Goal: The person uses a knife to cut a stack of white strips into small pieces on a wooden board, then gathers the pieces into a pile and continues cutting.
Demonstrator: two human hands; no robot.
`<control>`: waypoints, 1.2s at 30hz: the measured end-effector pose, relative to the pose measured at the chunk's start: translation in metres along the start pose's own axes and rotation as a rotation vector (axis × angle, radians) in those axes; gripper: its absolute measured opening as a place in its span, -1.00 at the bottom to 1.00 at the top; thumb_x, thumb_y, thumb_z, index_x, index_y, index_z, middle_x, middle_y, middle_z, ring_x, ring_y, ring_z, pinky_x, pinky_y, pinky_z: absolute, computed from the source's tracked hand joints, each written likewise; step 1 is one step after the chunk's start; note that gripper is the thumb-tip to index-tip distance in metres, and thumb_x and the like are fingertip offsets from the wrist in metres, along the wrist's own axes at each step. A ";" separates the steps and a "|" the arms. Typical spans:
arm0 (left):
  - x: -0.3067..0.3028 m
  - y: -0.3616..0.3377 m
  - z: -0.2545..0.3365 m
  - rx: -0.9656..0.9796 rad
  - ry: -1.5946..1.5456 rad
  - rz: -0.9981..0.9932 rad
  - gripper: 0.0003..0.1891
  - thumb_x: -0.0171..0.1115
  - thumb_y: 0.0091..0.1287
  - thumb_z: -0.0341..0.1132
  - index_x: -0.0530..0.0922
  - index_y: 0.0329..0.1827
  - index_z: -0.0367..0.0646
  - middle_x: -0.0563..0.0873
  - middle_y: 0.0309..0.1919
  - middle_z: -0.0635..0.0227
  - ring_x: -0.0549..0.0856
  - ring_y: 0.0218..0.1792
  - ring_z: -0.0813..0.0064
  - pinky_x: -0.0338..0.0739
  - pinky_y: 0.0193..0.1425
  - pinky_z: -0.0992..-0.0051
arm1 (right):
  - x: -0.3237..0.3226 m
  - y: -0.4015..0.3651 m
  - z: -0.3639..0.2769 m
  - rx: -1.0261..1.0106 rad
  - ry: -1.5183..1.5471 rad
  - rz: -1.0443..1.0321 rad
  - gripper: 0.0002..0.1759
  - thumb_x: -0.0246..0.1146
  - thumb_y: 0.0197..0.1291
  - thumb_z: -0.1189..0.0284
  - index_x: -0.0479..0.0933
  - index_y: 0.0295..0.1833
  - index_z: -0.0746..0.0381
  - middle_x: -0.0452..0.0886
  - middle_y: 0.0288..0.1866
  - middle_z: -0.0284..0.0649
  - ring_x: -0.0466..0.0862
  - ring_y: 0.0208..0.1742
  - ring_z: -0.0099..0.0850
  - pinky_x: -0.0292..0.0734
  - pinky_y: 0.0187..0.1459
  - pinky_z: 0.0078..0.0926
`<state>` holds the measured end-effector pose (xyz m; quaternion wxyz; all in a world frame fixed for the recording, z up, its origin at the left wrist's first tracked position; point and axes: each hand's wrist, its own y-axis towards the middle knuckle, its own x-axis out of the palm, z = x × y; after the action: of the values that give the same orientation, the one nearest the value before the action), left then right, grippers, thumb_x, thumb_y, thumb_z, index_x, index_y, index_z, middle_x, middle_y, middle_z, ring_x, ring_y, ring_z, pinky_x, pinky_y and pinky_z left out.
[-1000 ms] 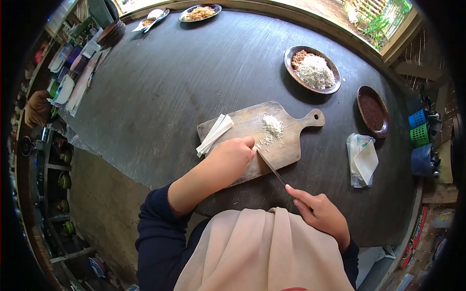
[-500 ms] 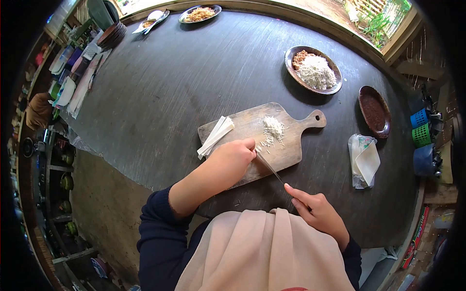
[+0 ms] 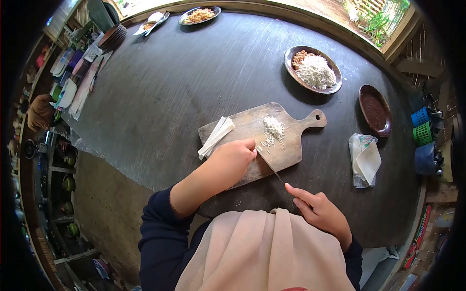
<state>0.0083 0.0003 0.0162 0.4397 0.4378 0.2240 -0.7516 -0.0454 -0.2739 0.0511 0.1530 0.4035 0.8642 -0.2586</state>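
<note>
My right hand (image 3: 320, 213) is closed round the handle of a knife (image 3: 273, 169), index finger stretched along it. The blade's tip reaches the fingertips of my left hand (image 3: 233, 162), which is closed and pressed down on a wooden cutting board (image 3: 292, 145). White bits show at those fingertips; most of what the left hand pins is hidden under it. Beyond the blade lies a small heap of thin white matchstick cuts (image 3: 273, 127). Several uncut white strips (image 3: 217, 137) rest at the board's left end.
An oval dish (image 3: 315, 72) holds white shreds and something brown. Right of it are a dark brown oval dish (image 3: 374, 111) and a plastic packet (image 3: 364, 161). Two plates (image 3: 199, 15) (image 3: 153, 22) of food stand at the table's far edge. Baskets (image 3: 421, 135) hang at right.
The knife blade has tilted slightly at my left fingertips, and my right hand has shifted very little. My left hand and the board stay in place.
</note>
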 end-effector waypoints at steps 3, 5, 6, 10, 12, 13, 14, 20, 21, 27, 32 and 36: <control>0.000 0.001 0.001 -0.009 0.007 0.002 -0.86 0.17 0.38 -0.45 0.67 -0.18 -0.32 0.64 -0.18 0.22 0.69 -0.21 0.17 0.58 -0.06 0.32 | -0.002 -0.006 0.002 -0.029 -0.013 0.006 -0.55 0.17 0.38 0.53 0.48 0.36 0.12 0.55 -0.53 0.02 0.51 -0.63 -0.18 0.45 -0.44 -0.40; 0.000 0.001 0.001 -0.010 0.007 0.010 -0.86 0.17 0.38 -0.45 0.67 -0.19 -0.32 0.64 -0.18 0.23 0.69 -0.21 0.16 0.58 -0.06 0.32 | -0.003 -0.006 0.002 -0.051 -0.011 0.014 -0.55 0.18 0.38 0.53 0.48 0.36 0.13 0.54 -0.54 0.01 0.51 -0.63 -0.18 0.45 -0.44 -0.40; 0.001 0.001 0.000 -0.006 0.004 0.013 -0.86 0.17 0.38 -0.44 0.67 -0.19 -0.31 0.65 -0.19 0.23 0.69 -0.22 0.16 0.58 -0.07 0.31 | -0.003 -0.006 0.002 -0.043 -0.010 0.019 -0.55 0.18 0.37 0.53 0.48 0.36 0.14 0.54 -0.53 0.02 0.52 -0.63 -0.18 0.45 -0.44 -0.40; 0.000 0.000 -0.001 0.013 0.007 -0.002 -0.86 0.17 0.38 -0.44 0.67 -0.18 -0.31 0.65 -0.19 0.23 0.69 -0.21 0.17 0.58 -0.07 0.32 | -0.002 -0.004 0.004 -0.034 0.001 0.019 -0.55 0.18 0.37 0.54 0.48 0.36 0.15 0.55 -0.52 0.03 0.56 -0.61 -0.18 0.47 -0.43 -0.41; -0.001 0.000 0.000 0.003 0.004 0.010 -0.86 0.17 0.38 -0.44 0.67 -0.18 -0.30 0.65 -0.18 0.23 0.70 -0.21 0.17 0.59 -0.07 0.32 | -0.001 -0.003 0.005 -0.040 0.007 0.020 -0.55 0.18 0.36 0.54 0.48 0.36 0.15 0.55 -0.52 0.03 0.55 -0.62 -0.18 0.47 -0.43 -0.41; -0.001 0.000 0.000 0.002 0.003 0.009 -0.86 0.17 0.38 -0.44 0.67 -0.18 -0.30 0.65 -0.18 0.23 0.70 -0.21 0.17 0.59 -0.07 0.32 | -0.001 -0.004 0.005 -0.042 0.012 0.023 -0.55 0.18 0.36 0.54 0.48 0.36 0.15 0.55 -0.52 0.03 0.55 -0.62 -0.19 0.47 -0.43 -0.41; 0.000 0.000 -0.001 0.001 0.011 0.000 -0.86 0.17 0.38 -0.44 0.67 -0.17 -0.30 0.66 -0.17 0.23 0.70 -0.20 0.17 0.59 -0.07 0.32 | -0.001 -0.004 0.005 -0.041 0.011 0.022 -0.55 0.18 0.36 0.54 0.48 0.36 0.15 0.55 -0.52 0.03 0.55 -0.62 -0.19 0.47 -0.43 -0.41; 0.001 0.000 -0.001 -0.017 0.003 0.000 -0.85 0.17 0.38 -0.44 0.68 -0.17 -0.31 0.67 -0.17 0.23 0.71 -0.20 0.17 0.59 -0.06 0.32 | 0.000 -0.003 0.005 -0.064 0.016 0.037 -0.54 0.18 0.35 0.55 0.49 0.35 0.15 0.55 -0.52 0.02 0.54 -0.63 -0.21 0.46 -0.44 -0.43; 0.001 0.000 -0.001 -0.011 0.011 -0.005 -0.85 0.17 0.39 -0.44 0.68 -0.17 -0.31 0.67 -0.16 0.23 0.71 -0.20 0.17 0.59 -0.06 0.32 | 0.000 -0.003 0.005 -0.059 0.012 0.033 -0.54 0.18 0.35 0.55 0.49 0.36 0.15 0.55 -0.51 0.02 0.54 -0.63 -0.22 0.46 -0.44 -0.44; 0.001 0.000 -0.002 -0.014 0.023 -0.023 -0.86 0.18 0.36 -0.46 0.68 -0.17 -0.32 0.67 -0.15 0.22 0.71 -0.19 0.17 0.59 -0.05 0.32 | 0.001 0.000 0.003 -0.036 -0.003 0.019 -0.55 0.18 0.36 0.54 0.48 0.36 0.14 0.56 -0.50 0.03 0.54 -0.63 -0.21 0.46 -0.44 -0.43; 0.000 0.000 -0.002 0.001 0.002 -0.007 -0.86 0.18 0.36 -0.46 0.68 -0.18 -0.32 0.67 -0.16 0.22 0.71 -0.20 0.16 0.59 -0.06 0.31 | 0.006 0.004 -0.001 -0.080 0.021 0.066 -0.54 0.17 0.37 0.53 0.48 0.37 0.12 0.56 -0.52 0.02 0.54 -0.63 -0.20 0.47 -0.43 -0.40; 0.000 0.001 0.000 -0.010 -0.008 0.009 -0.84 0.16 0.40 -0.42 0.68 -0.19 -0.32 0.67 -0.20 0.21 0.70 -0.23 0.15 0.58 -0.08 0.31 | -0.002 -0.006 0.002 -0.040 -0.009 0.013 -0.54 0.18 0.37 0.53 0.48 0.37 0.11 0.56 -0.53 0.02 0.55 -0.62 -0.17 0.48 -0.43 -0.38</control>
<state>0.0093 -0.0002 0.0162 0.4463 0.4335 0.2240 -0.7502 -0.0481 -0.2797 0.0522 0.1668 0.4048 0.8659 -0.2420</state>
